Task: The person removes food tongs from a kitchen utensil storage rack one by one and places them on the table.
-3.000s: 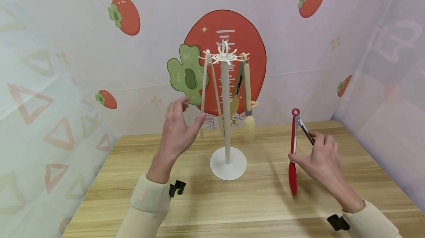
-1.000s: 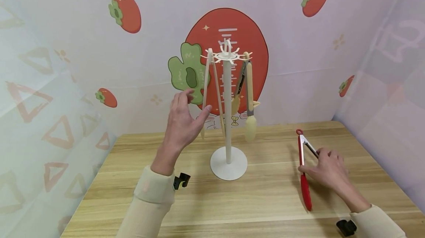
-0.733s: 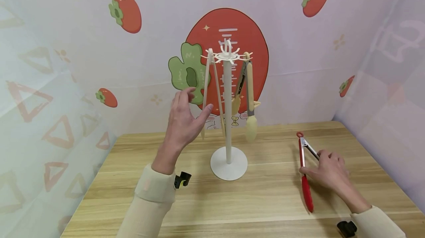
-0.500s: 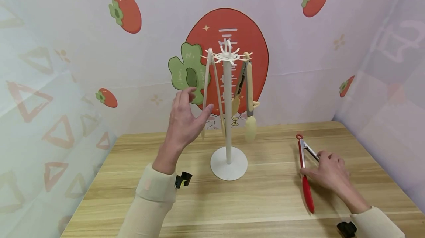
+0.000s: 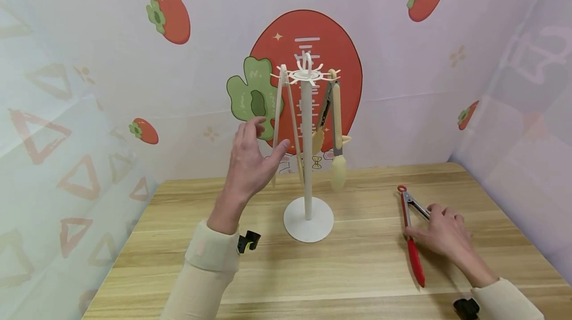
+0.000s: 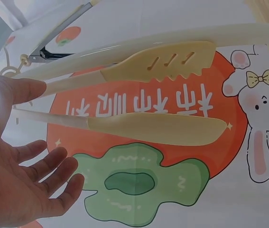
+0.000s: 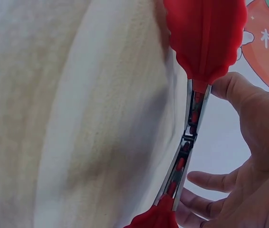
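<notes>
Persimmon-printed cloth (image 5: 205,72) rises behind the wood-grain table (image 5: 353,270) and red tongs (image 5: 415,259).

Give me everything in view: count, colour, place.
Table: 1, brown, foreground
Rack: 1, white, mid-table
Pale tongs: 1, off-white, rack's left
Cream tongs: 1, cream and metal, rack's right
Red tongs: 1, red and silver, table's right
Backdrop: 1, white with red prints, behind
Side walls: 2, pale, either side
Wrist devices: 2, black, lower half
Sleeves: 2, cream, bottom edge
Left hand: 1, bare, by pale tongs
Right hand: 1, bare, gripping red tongs
</notes>
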Available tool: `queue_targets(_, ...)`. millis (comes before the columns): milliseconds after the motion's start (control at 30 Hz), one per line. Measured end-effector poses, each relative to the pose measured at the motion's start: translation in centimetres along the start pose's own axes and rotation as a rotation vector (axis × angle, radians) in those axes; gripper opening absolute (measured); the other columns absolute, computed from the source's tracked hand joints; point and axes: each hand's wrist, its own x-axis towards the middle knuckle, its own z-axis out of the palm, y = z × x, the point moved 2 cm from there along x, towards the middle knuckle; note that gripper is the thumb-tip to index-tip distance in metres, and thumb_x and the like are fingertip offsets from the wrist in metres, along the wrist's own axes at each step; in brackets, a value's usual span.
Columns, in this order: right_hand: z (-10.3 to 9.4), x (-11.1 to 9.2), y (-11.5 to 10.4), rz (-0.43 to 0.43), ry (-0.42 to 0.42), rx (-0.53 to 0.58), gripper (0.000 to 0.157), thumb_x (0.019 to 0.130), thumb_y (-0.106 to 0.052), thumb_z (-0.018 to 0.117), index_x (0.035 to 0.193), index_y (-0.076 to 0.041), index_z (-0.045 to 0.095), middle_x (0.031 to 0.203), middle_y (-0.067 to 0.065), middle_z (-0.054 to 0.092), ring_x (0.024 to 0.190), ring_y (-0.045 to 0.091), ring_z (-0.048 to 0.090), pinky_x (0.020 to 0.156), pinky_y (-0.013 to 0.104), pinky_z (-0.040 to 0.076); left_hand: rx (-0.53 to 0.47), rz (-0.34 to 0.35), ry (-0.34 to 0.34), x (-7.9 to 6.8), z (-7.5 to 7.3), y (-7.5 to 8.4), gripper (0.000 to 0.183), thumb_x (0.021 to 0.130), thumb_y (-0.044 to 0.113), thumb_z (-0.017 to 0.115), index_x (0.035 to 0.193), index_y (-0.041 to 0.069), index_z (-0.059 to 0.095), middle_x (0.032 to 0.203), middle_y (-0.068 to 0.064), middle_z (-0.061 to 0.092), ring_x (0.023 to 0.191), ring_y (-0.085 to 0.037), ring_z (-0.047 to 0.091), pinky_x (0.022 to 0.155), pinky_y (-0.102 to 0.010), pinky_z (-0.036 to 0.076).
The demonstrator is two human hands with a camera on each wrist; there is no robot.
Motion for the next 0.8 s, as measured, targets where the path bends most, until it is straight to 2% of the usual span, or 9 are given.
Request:
queue_targets(200,0.16,-0.01,0.2,0.008,-0.016,0.008,0.099,0.076,-0.055,0.08,0.131,0.017,0.04,0.12,0.047,0.039,0.107,0.066,0.037,0.075,0.076,0.036,0.002,0.005,0.001,-0.01,0.19,-0.04,0.065,0.093,0.032,0.074,0.142,0.001,0.046,0.121,-0.015,0.052,0.111,-0.028,0.049,0.089,-0.044,0.045)
queue_targets(800,0.27,0.11,0.25,0.036,-0.059,0.013,0.102,0.078,-0.057,0.078,0.134,0.017,0.037,0.122,0.047,0.036,0.109,0.067,0.035,0.076,0.077,0.035,-0.01,0.005,0.005,0.43,0.52,0.09,0.066,0.093,0.035,0.073,0.142,0.001,0.045,0.124,-0.015,0.053,0.115,-0.029,0.049,0.09,-0.046,0.046)
